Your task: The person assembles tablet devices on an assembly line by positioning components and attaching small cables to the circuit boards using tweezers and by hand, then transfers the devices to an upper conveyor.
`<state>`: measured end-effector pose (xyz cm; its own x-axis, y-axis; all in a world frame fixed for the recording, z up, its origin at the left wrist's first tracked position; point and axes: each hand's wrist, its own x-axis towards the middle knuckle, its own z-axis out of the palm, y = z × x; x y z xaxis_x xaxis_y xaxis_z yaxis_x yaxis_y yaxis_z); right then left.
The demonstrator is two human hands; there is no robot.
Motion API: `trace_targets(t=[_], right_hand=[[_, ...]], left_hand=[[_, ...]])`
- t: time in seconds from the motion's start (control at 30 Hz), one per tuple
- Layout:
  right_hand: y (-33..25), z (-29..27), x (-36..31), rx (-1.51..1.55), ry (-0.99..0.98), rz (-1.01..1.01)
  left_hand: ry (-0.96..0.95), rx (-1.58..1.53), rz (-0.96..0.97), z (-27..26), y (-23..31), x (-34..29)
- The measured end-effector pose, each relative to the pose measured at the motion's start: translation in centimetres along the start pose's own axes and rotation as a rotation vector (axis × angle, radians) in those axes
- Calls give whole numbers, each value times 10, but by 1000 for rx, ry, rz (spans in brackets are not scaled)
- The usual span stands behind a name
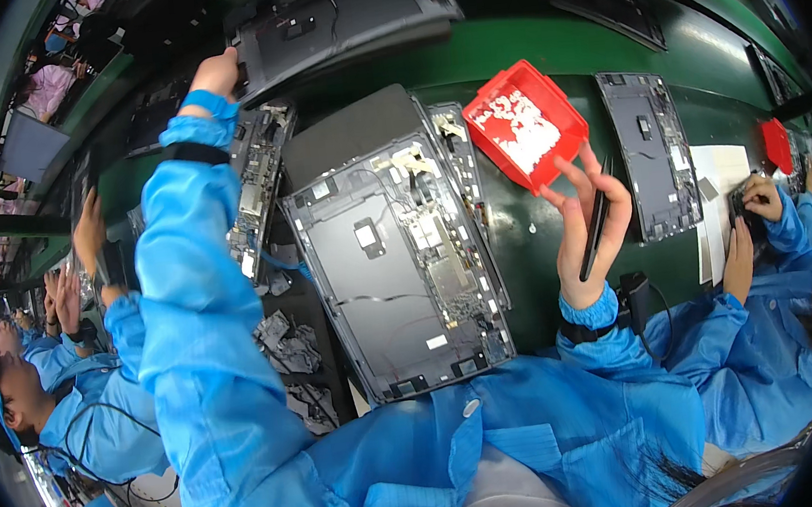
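My left hand (216,74) reaches far forward, its fingers closed on the left edge of a dark device housing (355,24) at the back of the bench. In my right hand (597,211) a pair of black tweezers (596,235) lies across the palm. The fingertips of that hand touch the near edge of a red plastic bin (512,75), which holds many small white pieces. Directly before me rests an opened housing (359,277) with a circuit board and connectors along its right side, on top of a dark pad (345,132).
More opened housings lie at left (258,189) and right (648,152). Crumpled grey pieces (288,343) sit left of the middle housing. Co-workers in blue are close on both sides; a co-worker's hands (750,220) work at right near a second red bin (776,147).
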<state>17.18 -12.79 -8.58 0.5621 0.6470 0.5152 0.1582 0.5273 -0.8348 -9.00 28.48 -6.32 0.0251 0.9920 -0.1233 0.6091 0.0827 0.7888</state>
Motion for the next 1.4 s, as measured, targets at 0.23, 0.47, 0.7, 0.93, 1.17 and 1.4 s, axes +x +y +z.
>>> trace_targets(t=[0.23, 0.47, 0.7, 0.93, 1.17, 1.4], right_hand=[[0, 0, -4, -105, -30, 71], [2, 1, -6, -137, -65, 80], [-10, 14, -14, -108, -173, 111], [-29, 13, -23, -147, -170, 98], [-46, 12, -24, -111, -166, 49], [-62, 28, -28, 104, -194, 36]], left_hand=[[90, 825, 257, 28, -25, 48], [12, 743, 235, -70, -39, -27], [-171, 710, 31, -95, -97, -104], [-293, 224, -71, -128, -132, -105], [-35, -490, -50, -169, -78, -207], [-54, -487, 117, -64, -18, -304]])
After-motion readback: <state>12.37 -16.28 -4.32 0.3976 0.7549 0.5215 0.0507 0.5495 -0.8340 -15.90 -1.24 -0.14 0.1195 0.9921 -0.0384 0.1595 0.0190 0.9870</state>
